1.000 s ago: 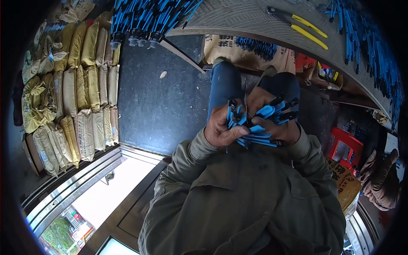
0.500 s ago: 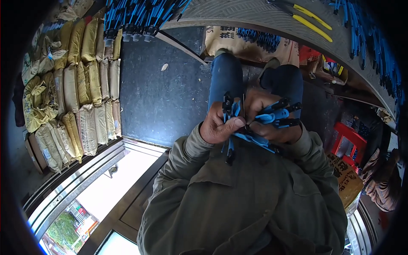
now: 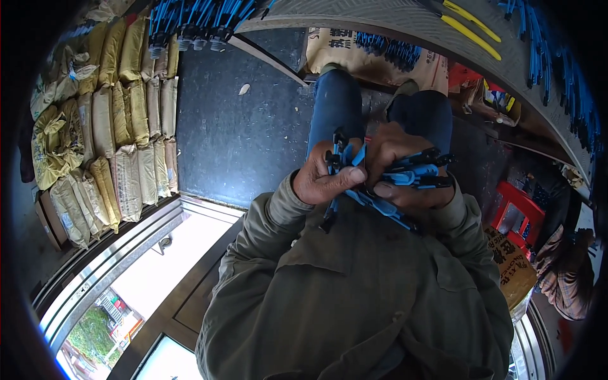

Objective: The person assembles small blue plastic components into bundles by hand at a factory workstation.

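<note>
In front of my chest, above my lap, both hands are close together around several blue-and-black plastic pieces. My left hand [image 3: 324,183] is closed, its thumb pressed toward the middle. A blue strip with black ends [image 3: 342,155] sticks out above its fingers, and another part hangs below. My right hand [image 3: 405,196] is closed on a bunch of blue plastic clips with black tips [image 3: 415,175]. More blue pieces [image 3: 385,208] jut out beneath the two thumbs. What lies between the fingertips is too small and covered to make out.
A grey worktable [image 3: 373,19] curves across the top, bearing yellow-handled pliers [image 3: 472,31] and bundles of blue-and-black parts [image 3: 196,25]. An open sack [image 3: 332,54] of similar parts stands beneath it. Stacked sacks [image 3: 120,120] line the left; a red plastic stool [image 3: 520,212] stands at right.
My left thumb has straightened and moved slightly up. The blue pieces in both hands have turned a little. The whole view has shifted slightly.
</note>
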Action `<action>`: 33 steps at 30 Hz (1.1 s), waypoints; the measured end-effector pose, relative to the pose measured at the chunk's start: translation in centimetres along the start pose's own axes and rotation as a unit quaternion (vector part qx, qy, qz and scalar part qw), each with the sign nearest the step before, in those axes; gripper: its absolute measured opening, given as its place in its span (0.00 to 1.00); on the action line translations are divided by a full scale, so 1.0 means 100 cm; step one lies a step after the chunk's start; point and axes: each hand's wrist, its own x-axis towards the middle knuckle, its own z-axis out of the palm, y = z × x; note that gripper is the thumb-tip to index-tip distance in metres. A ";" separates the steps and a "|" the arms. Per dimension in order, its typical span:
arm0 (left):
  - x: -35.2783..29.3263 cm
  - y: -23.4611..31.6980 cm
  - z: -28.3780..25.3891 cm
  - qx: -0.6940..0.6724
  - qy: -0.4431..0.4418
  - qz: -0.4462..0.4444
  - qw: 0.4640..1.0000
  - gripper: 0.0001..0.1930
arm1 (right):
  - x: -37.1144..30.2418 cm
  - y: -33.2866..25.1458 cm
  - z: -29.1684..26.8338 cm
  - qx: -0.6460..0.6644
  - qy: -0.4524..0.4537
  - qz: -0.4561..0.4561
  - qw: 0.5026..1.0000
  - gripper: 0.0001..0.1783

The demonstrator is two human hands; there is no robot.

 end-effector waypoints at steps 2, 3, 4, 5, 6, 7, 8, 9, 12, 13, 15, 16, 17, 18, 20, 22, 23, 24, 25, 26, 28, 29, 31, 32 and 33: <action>-0.003 0.003 -0.002 0.010 0.015 0.003 1.000 0.12 | 0.002 -0.002 0.001 -0.008 -0.008 0.005 1.000 0.11; -0.006 0.005 -0.003 0.021 0.029 0.005 0.999 0.12 | 0.003 -0.004 0.003 -0.016 0.004 0.004 1.000 0.12; -0.007 0.006 -0.004 0.032 0.043 0.008 0.999 0.12 | 0.005 -0.006 0.005 -0.024 0.016 0.003 1.000 0.14; -0.008 0.005 -0.004 0.032 0.044 0.010 0.998 0.12 | 0.005 -0.008 0.008 -0.032 0.027 0.001 0.999 0.15; -0.010 0.004 -0.005 0.039 0.051 -0.003 0.998 0.12 | 0.005 -0.008 0.011 -0.033 0.026 0.001 0.999 0.15; -0.011 0.004 -0.006 0.047 0.058 -0.015 0.997 0.12 | 0.003 -0.007 0.014 -0.037 0.032 -0.003 0.999 0.16; -0.012 0.003 -0.006 0.056 0.065 -0.027 0.996 0.12 | 0.002 -0.005 0.017 -0.040 0.038 -0.007 0.998 0.17; -0.012 0.003 -0.006 0.056 0.065 -0.024 0.996 0.12 | 0.002 -0.006 0.019 -0.045 0.044 -0.012 0.998 0.18; -0.018 0.000 -0.002 0.018 0.058 -0.005 0.998 0.11 | 0.002 -0.009 0.024 -0.056 0.023 -0.017 0.998 0.18; -0.019 -0.001 -0.002 0.018 0.058 -0.004 0.998 0.11 | 0.002 -0.010 0.024 -0.062 0.014 -0.020 0.998 0.17; -0.022 -0.002 -0.003 0.009 0.060 -0.009 0.998 0.12 | 0.002 -0.011 0.024 -0.068 0.014 -0.012 0.998 0.17; -0.022 -0.002 -0.004 0.005 0.061 -0.012 0.998 0.12 | 0.001 -0.011 0.023 -0.073 0.015 -0.004 0.997 0.18; -0.024 -0.002 -0.005 0.005 0.059 -0.013 0.998 0.12 | 0.001 -0.011 0.023 -0.078 0.015 0.003 0.997 0.18; -0.027 -0.001 -0.007 -0.001 0.064 -0.018 0.998 0.14 | 0.000 -0.010 0.022 -0.079 0.016 0.003 0.997 0.18; -0.029 0.001 -0.009 -0.011 0.075 -0.029 0.997 0.18 | -0.003 -0.007 0.018 -0.060 0.030 0.037 0.997 0.18; -0.024 0.003 -0.010 0.006 0.043 0.003 0.999 0.15 | -0.003 -0.002 0.015 -0.052 0.037 0.053 0.997 0.19; -0.019 0.006 -0.012 0.023 0.012 0.036 0.999 0.12 | -0.001 0.000 0.013 -0.060 0.044 0.049 0.996 0.18; -0.015 0.009 -0.013 0.040 -0.020 0.070 0.997 0.09 | 0.001 0.002 0.010 -0.069 0.051 0.045 0.995 0.18; -0.012 0.011 -0.012 0.043 -0.023 0.075 0.996 0.09 | 0.001 0.003 0.008 -0.080 0.058 0.039 0.994 0.19; -0.010 0.015 -0.010 0.083 -0.019 0.059 0.995 0.09 | 0.002 0.000 0.006 -0.087 0.059 0.034 0.994 0.19; -0.001 0.020 -0.013 0.167 -0.014 0.041 0.985 0.11 | 0.005 -0.004 0.004 -0.079 0.082 0.054 0.992 0.19; 0.000 0.023 -0.011 0.174 -0.024 0.059 0.983 0.11 | 0.007 -0.008 0.003 -0.079 0.095 0.062 0.990 0.19; 0.009 0.021 -0.010 0.165 -0.007 0.125 0.978 0.10 | 0.007 -0.009 0.004 -0.052 0.135 0.064 0.987 0.19; 0.007 0.018 -0.014 0.177 0.003 0.086 0.980 0.10 | 0.007 -0.010 0.005 0.000 0.128 0.099 0.987 0.19; 0.005 0.015 -0.016 0.189 0.014 0.048 0.981 0.10 | 0.007 -0.009 0.004 0.052 0.122 0.134 0.982 0.19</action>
